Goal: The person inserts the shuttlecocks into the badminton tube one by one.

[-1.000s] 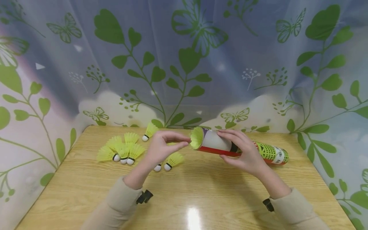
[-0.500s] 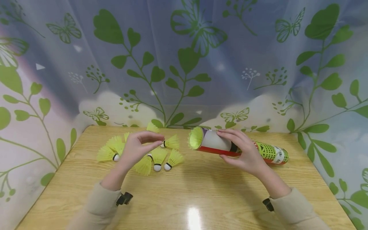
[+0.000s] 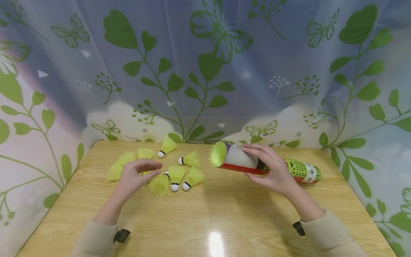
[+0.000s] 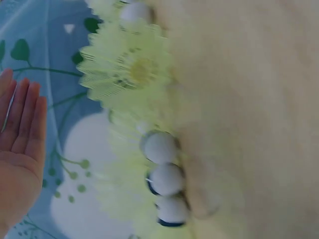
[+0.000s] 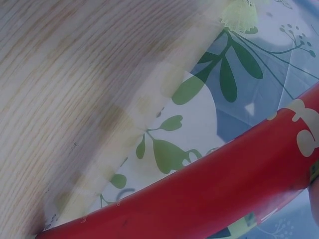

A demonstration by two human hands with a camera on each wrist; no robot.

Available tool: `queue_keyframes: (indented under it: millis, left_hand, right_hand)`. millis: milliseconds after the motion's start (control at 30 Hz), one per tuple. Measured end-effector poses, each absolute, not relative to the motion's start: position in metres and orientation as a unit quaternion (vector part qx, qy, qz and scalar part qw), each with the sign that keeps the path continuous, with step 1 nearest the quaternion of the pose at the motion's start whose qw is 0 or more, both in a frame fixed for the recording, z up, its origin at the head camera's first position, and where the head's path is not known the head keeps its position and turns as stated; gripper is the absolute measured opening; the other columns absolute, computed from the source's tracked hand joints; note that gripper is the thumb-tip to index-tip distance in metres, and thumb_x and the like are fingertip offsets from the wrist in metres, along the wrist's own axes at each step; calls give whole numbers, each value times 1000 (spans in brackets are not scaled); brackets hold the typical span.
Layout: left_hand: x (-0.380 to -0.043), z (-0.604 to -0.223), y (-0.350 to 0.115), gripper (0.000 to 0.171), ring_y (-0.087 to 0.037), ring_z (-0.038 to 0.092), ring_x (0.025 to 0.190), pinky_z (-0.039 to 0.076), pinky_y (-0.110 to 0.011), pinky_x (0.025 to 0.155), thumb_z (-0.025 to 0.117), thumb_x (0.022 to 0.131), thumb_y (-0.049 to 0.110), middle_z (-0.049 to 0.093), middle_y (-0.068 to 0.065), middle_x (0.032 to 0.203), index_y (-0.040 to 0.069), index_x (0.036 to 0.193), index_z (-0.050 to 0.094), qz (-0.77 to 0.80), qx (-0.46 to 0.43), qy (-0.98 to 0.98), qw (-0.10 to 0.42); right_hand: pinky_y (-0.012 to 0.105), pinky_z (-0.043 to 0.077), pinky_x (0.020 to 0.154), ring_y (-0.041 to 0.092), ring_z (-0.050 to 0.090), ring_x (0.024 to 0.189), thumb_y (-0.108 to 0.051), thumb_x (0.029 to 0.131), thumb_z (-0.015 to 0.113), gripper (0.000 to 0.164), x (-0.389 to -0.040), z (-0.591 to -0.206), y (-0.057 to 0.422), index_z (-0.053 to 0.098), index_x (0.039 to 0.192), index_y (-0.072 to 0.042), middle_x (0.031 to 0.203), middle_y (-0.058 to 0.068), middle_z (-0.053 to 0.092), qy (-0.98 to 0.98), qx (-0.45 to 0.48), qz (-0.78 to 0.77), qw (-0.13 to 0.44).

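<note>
My right hand (image 3: 273, 167) grips a shuttlecock tube (image 3: 242, 159), red, white and green, which lies slanted with its mouth toward the left. A yellow shuttlecock skirt (image 3: 219, 154) sticks out of that mouth. In the right wrist view the red side of the tube (image 5: 189, 194) fills the lower part. My left hand (image 3: 133, 178) holds nothing and is over the left group of yellow shuttlecocks, hiding part of them. In the left wrist view the fingers of my left hand (image 4: 22, 134) are extended, beside shuttlecocks with white heads (image 4: 167, 179).
Right of the left hand lie several loose shuttlecocks, among them one with its head to the left (image 3: 190, 159) and one near the back edge (image 3: 167, 147). The wooden table (image 3: 192, 221) meets a patterned curtain (image 3: 179, 117) at the back and sides.
My left hand has moved left from the tube's mouth, over the loose shuttlecocks, to the left group. My right hand and the tube have stayed in place.
</note>
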State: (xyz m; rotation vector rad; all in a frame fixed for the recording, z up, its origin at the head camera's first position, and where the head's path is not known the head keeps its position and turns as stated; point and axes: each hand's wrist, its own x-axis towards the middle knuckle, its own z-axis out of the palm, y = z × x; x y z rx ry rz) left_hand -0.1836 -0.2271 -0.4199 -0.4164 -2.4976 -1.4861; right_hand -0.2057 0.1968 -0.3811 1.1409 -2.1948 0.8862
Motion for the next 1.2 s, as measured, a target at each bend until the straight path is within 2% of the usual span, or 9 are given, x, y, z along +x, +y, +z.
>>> queue_keyframes:
  millis: [100, 300, 400, 533, 600, 967, 1200]
  left_hand:
    - [-181, -430, -234, 20, -9, 67, 92, 55, -40, 83, 75, 82, 20, 72, 2, 101, 17, 101, 72, -489, -149, -854, 93]
    - [-177, -443, -245, 22, -24, 66, 94, 57, -33, 78, 75, 82, 27, 70, 4, 102, 18, 102, 72, -465, -148, -870, 72]
    - [-178, -448, -250, 22, -28, 66, 93, 57, -37, 77, 75, 81, 25, 71, 2, 101, 16, 101, 73, -449, -156, -877, 69]
    - [-180, -452, -255, 24, -27, 66, 93, 56, -44, 79, 77, 80, 23, 71, 1, 101, 16, 102, 73, -426, -170, -886, 69]
    - [-180, -453, -257, 26, -25, 66, 93, 56, -45, 79, 78, 79, 23, 71, 2, 101, 15, 103, 72, -415, -175, -890, 69]
    - [-189, -458, -262, 23, -19, 67, 88, 57, -37, 77, 79, 77, 13, 72, 6, 96, 16, 99, 72, -349, -206, -911, 72]
    - [-191, -457, -260, 20, -20, 69, 89, 57, -34, 77, 77, 78, 12, 72, 2, 96, 14, 97, 73, -357, -192, -913, 37]
  right_hand:
    - [16, 37, 102, 22, 49, 122, -11, 68, 80, 69, -206, -381, 197, 55, 132, -11, 132, 8, 54, -806, 422, 328, 255]
    - [17, 37, 102, 22, 48, 123, -12, 68, 80, 69, -205, -381, 198, 55, 132, -12, 132, 7, 54, -809, 417, 328, 252]
    - [16, 37, 102, 22, 48, 122, -11, 67, 80, 69, -204, -381, 198, 55, 132, -12, 132, 7, 54, -808, 418, 331, 252]
    - [17, 37, 102, 22, 49, 122, -11, 68, 79, 68, -205, -381, 197, 55, 131, -10, 132, 8, 54, -803, 425, 333, 253]
    - [17, 37, 102, 22, 49, 122, -11, 68, 79, 67, -206, -382, 197, 55, 131, -10, 132, 9, 54, -800, 428, 334, 254]
    - [18, 37, 102, 21, 48, 123, -13, 69, 80, 69, -207, -382, 197, 54, 132, -12, 133, 7, 54, -807, 424, 326, 249]
    - [18, 37, 102, 22, 48, 122, -12, 68, 80, 69, -206, -382, 198, 55, 132, -12, 132, 6, 54, -808, 420, 329, 250]
